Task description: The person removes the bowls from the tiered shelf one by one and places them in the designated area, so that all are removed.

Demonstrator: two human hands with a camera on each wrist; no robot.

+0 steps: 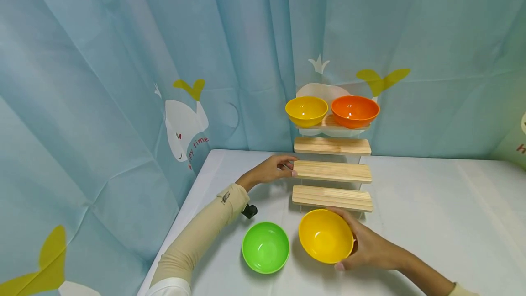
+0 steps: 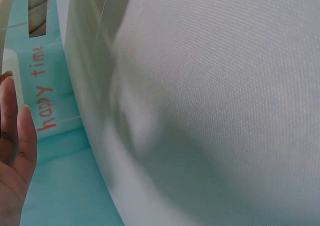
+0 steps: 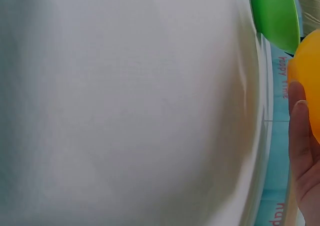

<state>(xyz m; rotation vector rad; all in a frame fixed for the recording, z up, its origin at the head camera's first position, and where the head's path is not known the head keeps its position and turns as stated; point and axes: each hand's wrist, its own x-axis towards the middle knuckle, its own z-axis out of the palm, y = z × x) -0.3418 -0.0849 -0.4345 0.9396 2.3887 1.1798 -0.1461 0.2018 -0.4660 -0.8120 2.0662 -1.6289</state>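
My right hand (image 1: 371,245) grips a yellow bowl (image 1: 324,236) by its right side, with the thumb near the front rim and the fingers at the back. The bowl is in front of the lowest step of a wooden tiered rack (image 1: 332,171), its inside tilted toward the head camera. In the right wrist view only part of the yellow bowl (image 3: 312,81) shows beside the fingers. My left hand (image 1: 271,169) pinches the left end of a middle step of the rack. A green bowl (image 1: 265,247) sits on the table, left of the yellow one.
Another yellow bowl (image 1: 306,111) and an orange bowl (image 1: 355,111) stand side by side on the rack's top step. A white cloth covers the table (image 1: 435,223). Behind and to the left hangs a light blue curtain (image 1: 246,58) with whale prints.
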